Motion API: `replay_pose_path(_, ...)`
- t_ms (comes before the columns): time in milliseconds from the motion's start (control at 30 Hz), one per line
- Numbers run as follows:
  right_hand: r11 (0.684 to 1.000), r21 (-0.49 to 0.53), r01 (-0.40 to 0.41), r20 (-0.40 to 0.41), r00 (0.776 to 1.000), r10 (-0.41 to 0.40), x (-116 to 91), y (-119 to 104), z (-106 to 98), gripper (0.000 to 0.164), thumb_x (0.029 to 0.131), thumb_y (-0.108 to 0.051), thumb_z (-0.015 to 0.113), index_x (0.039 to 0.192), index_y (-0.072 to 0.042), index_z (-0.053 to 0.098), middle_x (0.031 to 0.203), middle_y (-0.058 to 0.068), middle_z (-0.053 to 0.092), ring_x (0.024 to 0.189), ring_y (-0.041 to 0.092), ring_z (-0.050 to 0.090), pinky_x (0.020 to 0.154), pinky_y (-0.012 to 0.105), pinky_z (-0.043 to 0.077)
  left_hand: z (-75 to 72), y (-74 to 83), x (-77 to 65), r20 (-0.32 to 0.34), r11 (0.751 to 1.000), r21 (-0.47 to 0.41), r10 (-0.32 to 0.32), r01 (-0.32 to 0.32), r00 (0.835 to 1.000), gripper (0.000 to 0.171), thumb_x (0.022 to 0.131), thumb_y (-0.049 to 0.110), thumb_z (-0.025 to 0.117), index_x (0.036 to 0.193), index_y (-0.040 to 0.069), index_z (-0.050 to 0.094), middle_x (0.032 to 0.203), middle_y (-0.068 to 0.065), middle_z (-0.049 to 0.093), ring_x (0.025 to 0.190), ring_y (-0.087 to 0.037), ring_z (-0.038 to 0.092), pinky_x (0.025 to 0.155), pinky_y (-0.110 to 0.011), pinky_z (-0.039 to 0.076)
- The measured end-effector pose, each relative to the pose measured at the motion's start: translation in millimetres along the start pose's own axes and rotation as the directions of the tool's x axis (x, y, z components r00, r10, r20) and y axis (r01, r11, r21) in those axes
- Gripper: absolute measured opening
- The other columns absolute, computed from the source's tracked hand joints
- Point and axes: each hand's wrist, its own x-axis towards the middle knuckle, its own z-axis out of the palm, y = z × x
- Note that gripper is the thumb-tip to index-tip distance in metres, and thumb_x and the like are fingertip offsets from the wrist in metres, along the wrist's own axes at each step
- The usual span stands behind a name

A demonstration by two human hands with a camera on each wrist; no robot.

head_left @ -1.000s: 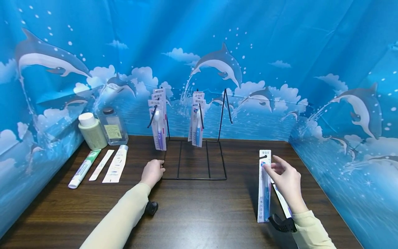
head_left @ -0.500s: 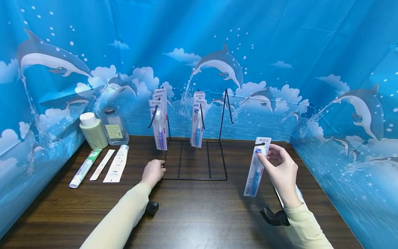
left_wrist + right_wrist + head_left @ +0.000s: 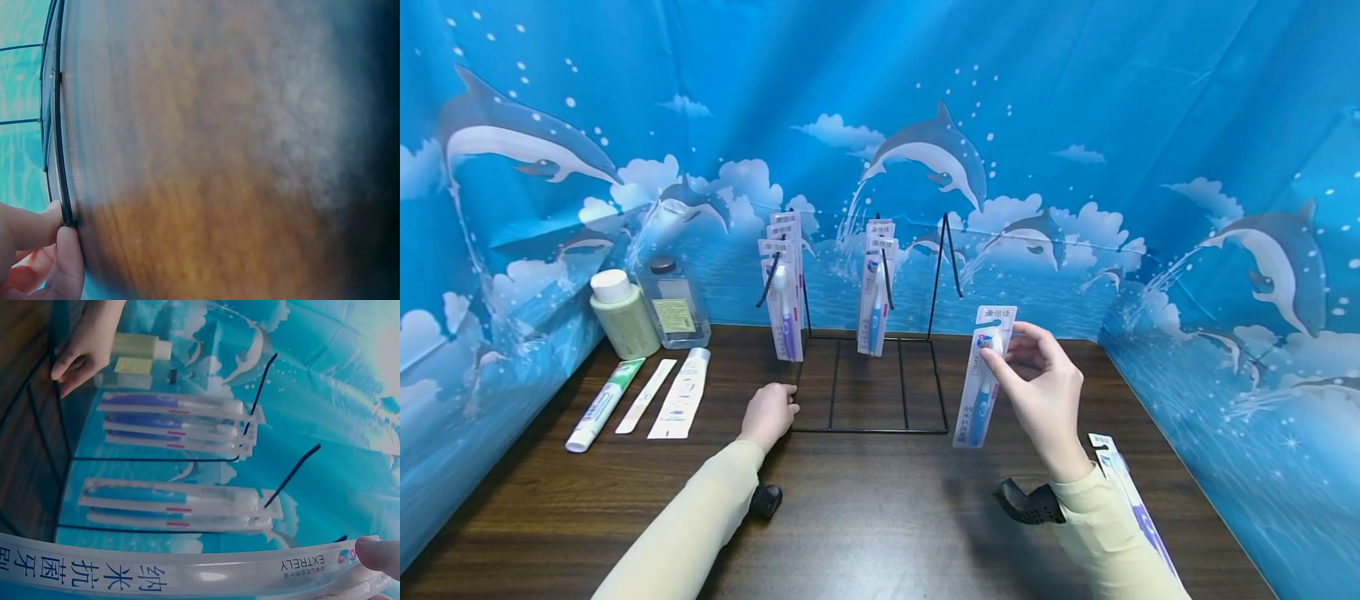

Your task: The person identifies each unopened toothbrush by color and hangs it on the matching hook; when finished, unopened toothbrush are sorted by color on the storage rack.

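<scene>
My right hand point(image 3: 1047, 393) pinches a packaged blue toothbrush point(image 3: 981, 392) near the top of its pack, between thumb and fingers. The pack tilts in the air to the right of a black wire display rack point(image 3: 868, 431). In the right wrist view the toothbrush pack point(image 3: 206, 575) stretches across the bottom. My left hand point(image 3: 769, 417) pinches the rack's front left corner; the left wrist view shows thumb and finger on the wire point(image 3: 62, 156). Purple toothbrush packs point(image 3: 784, 312) hang on the rack's left hook, blue toothbrush packs point(image 3: 876, 308) on the middle one. Its right hook point(image 3: 953, 258) bears nothing.
Another packaged toothbrush point(image 3: 1135, 500) lies beside my right forearm. At left stand a white-capped bottle point(image 3: 623, 321) and a clear bottle point(image 3: 676, 308), with a toothpaste tube point(image 3: 602, 408), a narrow pack point(image 3: 645, 397) and a white tube point(image 3: 682, 396) before them. A dolphin-print curtain point(image 3: 1037, 108) encloses the table.
My right hand has lifted the blue toothbrush pack from the right of the table and carried it left toward the rack, uncovering the pack lying there. My left hand has stayed put.
</scene>
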Motion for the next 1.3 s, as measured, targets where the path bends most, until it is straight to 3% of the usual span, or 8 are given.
replay_pose_path(500,1.0,0.005,0.019,0.024,1.0,-0.019,15.7,-5.1,28.4,0.043,0.078,-0.021,0.079,0.114,-0.004,0.063,0.088,0.01,0.067,0.076,0.011,0.062,0.07,0.017,0.054,1.2,-0.5,-1.3,0.005,1.0,-0.012,-0.001,0.001,1.0,0.037,0.088,0.006,0.065,0.123,-0.004,0.061,0.104,-0.018,0.068,0.1,-0.034,0.062,0.085,-0.046,0.049)
replay_pose_path(667,1.0,0.008,0.015,0.011,1.0,-0.015,18.9,-7.9,35.1,0.042,0.077,-0.015,0.079,0.113,-0.001,0.062,0.09,0.014,0.068,0.078,0.017,0.063,0.068,0.013,0.052,1.9,-2.2,-0.1,-0.004,1.0,-0.01,0.008,-0.008,1.0,0.037,0.087,0.005,0.065,0.122,-0.005,0.062,0.109,-0.02,0.067,0.104,-0.035,0.061,0.088,-0.047,0.048)
replay_pose_path(867,0.999,0.009,0.04,0.011,0.999,-0.04,19.5,-32.5,38.1,0.04,0.077,-0.002,0.076,0.111,0.009,0.058,0.091,0.023,0.065,0.078,0.031,0.063,0.066,0.006,0.048,-0.2,-1.7,-1.3,-0.009,1.0,-0.008,0.002,-0.002,1.0,0.037,0.087,0.006,0.065,0.122,-0.004,0.061,0.105,-0.018,0.068,0.102,-0.034,0.062,0.087,-0.047,0.049)
replay_pose_path(1133,0.997,0.025,0.066,0.011,0.998,-0.067,24.0,-9.1,42.3,0.042,0.078,-0.018,0.078,0.114,-0.004,0.062,0.09,0.011,0.067,0.077,0.018,0.064,0.066,0.015,0.053,-3.0,1.0,-2.6,0.002,1.0,-0.021,-0.008,0.008,1.0,0.036,0.088,0.005,0.064,0.122,-0.004,0.061,0.098,-0.015,0.068,0.097,-0.032,0.063,0.084,-0.046,0.05)
replay_pose_path(1300,0.999,0.015,0.051,0.037,0.998,-0.052,30.7,-1.3,47.2,0.044,0.079,-0.024,0.078,0.114,-0.004,0.062,0.088,0.01,0.066,0.077,0.016,0.063,0.067,0.023,0.056,-3.8,1.0,-3.1,-0.014,1.0,-0.016,0.012,-0.012,1.0,0.035,0.086,0.004,0.065,0.12,-0.003,0.063,0.091,-0.012,0.068,0.092,-0.031,0.064,0.08,-0.044,0.051)
